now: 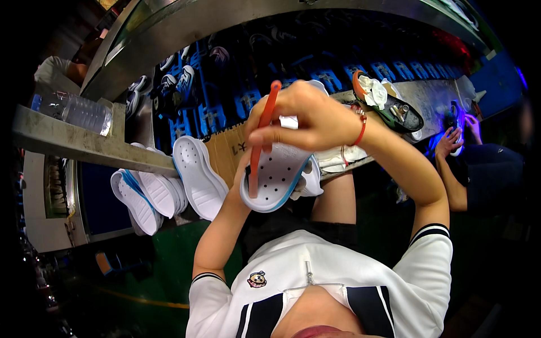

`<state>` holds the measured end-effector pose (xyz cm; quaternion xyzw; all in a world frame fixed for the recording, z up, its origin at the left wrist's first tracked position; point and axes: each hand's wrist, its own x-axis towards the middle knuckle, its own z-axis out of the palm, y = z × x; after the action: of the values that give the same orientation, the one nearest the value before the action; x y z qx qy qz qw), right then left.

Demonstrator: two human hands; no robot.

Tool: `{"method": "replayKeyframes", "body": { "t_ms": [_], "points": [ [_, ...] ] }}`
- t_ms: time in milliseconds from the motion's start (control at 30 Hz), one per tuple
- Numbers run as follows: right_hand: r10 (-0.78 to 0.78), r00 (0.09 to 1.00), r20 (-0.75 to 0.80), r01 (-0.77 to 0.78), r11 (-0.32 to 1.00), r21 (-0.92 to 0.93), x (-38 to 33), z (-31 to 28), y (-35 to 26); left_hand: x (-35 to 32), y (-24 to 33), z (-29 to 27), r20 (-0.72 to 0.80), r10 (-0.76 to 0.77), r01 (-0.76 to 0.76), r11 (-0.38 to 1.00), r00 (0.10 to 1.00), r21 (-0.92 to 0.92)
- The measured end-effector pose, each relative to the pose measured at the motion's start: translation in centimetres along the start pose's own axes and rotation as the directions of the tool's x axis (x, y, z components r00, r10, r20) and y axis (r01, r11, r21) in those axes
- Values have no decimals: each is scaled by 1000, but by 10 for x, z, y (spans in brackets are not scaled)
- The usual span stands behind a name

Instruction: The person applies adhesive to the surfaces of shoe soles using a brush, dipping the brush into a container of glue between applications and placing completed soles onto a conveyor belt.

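Observation:
My right hand (301,115) grips a long brush (267,115) with a red-orange handle, pinched between thumb and fingers. The brush's pale tip rests on the inner face of a white shoe sole (282,169), near its rounded end. Small dark holes dot that face, and a blue band runs along the edge. My left hand (243,166) holds the sole from its left side; most of its fingers are hidden behind it. Just left, another white sole (194,169) with holes leans near a piece of brown cardboard (225,149).
Several white soles (158,191) stack at the left, below a metal ledge (84,135) bearing a clear plastic bottle (84,112). Ahead runs a dark line of blue racks (248,101) with shoes. A dark green shoe-shaped holder (408,115) stands right. A co-worker's hands (449,141) work farther right.

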<state>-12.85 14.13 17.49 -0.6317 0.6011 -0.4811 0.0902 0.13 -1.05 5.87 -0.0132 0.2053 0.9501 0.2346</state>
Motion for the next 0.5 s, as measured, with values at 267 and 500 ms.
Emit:
{"method": "replayKeyframes", "body": {
  "t_ms": [267,500],
  "points": [
    [305,842,-445,-241,951,195,-57,-32,-25,-35,19,5,-210,479,-468,878,852,101],
    [362,770,-525,-278,931,235,-78,11,1,-35,0,-29,-298,590,-368,747,750,554]
  ]
}}
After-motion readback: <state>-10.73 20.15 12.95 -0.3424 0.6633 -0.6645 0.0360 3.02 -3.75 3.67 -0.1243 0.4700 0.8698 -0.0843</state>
